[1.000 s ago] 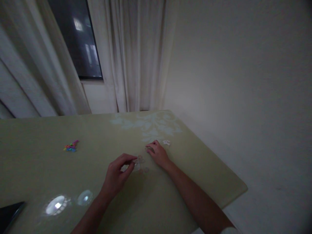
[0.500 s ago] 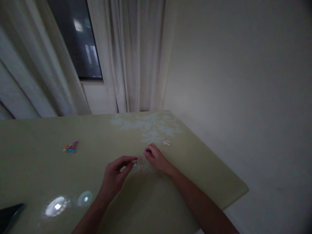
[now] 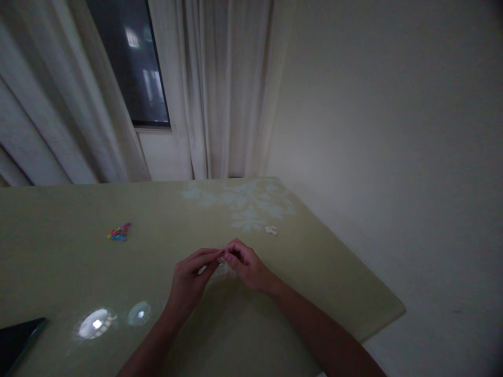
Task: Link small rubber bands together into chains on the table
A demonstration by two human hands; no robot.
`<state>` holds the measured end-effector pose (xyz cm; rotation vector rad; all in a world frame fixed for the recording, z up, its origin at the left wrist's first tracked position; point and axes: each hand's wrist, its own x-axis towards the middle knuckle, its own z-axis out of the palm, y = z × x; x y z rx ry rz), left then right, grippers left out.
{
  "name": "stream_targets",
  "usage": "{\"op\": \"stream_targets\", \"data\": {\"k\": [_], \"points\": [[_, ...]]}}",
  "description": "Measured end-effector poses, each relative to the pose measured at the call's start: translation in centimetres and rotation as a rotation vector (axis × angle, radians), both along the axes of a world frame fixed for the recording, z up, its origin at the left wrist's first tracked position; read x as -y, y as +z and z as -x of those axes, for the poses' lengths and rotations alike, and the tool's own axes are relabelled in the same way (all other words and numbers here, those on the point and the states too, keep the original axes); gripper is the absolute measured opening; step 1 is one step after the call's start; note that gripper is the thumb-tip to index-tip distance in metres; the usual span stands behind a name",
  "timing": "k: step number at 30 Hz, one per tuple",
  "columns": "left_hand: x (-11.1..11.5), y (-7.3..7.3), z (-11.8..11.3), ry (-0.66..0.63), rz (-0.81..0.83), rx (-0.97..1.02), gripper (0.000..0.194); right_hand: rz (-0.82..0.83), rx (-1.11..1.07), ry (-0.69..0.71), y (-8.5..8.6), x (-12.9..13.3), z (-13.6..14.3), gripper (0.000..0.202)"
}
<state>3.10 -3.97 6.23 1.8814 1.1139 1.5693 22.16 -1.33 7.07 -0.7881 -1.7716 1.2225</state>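
Note:
My left hand (image 3: 194, 272) and my right hand (image 3: 247, 266) meet over the table, fingertips touching or nearly so. Both are closed in a pinch. Whatever lies between the fingertips is too small and dim to name. Just below them, a clear plastic piece (image 3: 222, 269), perhaps a small bag or box, shows partly behind the fingers. Beyond my right hand lie a few small white pieces (image 3: 271, 230). Off to the left is a little heap of colourful small pieces (image 3: 119, 232), in purple, red, blue and yellow.
The pale green table (image 3: 157, 209) has a white floral pattern at its far end and meets the wall on the right. A dark flat object (image 3: 19, 337) pokes in at the lower left. Curtains (image 3: 220, 94) hang behind, around a dark window (image 3: 133, 63).
My right hand has moved left and its fingertips have come up against those of my left hand, covering more of the clear plastic piece. The view has shifted slightly.

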Motion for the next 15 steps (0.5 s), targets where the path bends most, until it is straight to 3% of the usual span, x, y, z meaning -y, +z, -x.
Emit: {"op": "stream_targets", "data": {"k": [10,15], "points": [[0.24,0.43,-0.21,0.015,0.15,0.045,0.013,0.164,-0.112,-0.047,-0.37,-0.3,0.21,0.046],[0.21,0.36,-0.21,-0.011,0.204,0.096,0.018,0.168,-0.16,-0.108,-0.72,-0.41,0.63,0.042]]}}
